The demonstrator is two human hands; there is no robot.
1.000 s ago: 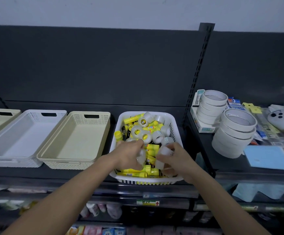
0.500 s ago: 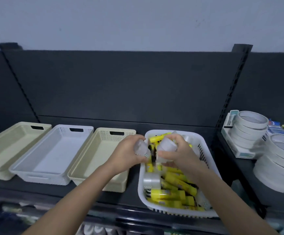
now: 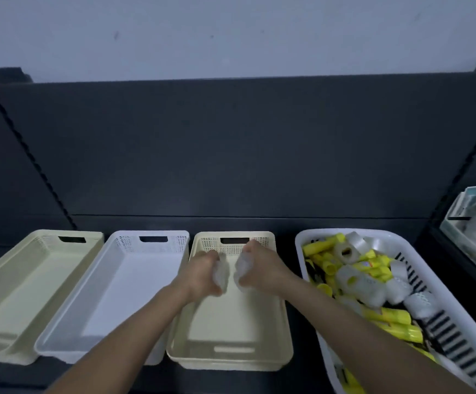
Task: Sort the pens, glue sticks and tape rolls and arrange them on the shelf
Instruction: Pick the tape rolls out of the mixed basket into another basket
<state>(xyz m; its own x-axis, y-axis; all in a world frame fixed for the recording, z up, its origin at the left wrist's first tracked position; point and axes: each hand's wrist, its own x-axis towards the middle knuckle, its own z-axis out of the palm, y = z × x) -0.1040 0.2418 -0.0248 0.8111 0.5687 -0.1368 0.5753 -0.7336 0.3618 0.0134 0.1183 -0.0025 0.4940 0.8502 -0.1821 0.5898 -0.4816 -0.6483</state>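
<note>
Head view: hands [image 3: 200,275] [image 3: 264,270] grip tape rolls [image 3: 220,273] [image 3: 242,268], axes blurred.

No lettering is legible; labels on the glue sticks [image 3: 395,317] are blurred

Shelf [image 3: 259,223]: left cream tray [image 3: 32,285], white tray [image 3: 129,280], third cream tray [image 3: 225,322], basket [image 3: 298,245].

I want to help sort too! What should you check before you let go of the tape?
1. Left hand grips clear tape rolls: ok.
2. Right hand grips more tape rolls: ok.
3. Both hands are above the cream tray beside the white basket: ok.
4. No pens or glue show in that tray: ok.
5. Number of rolls in each hand: cannot tell, blurred.
</note>
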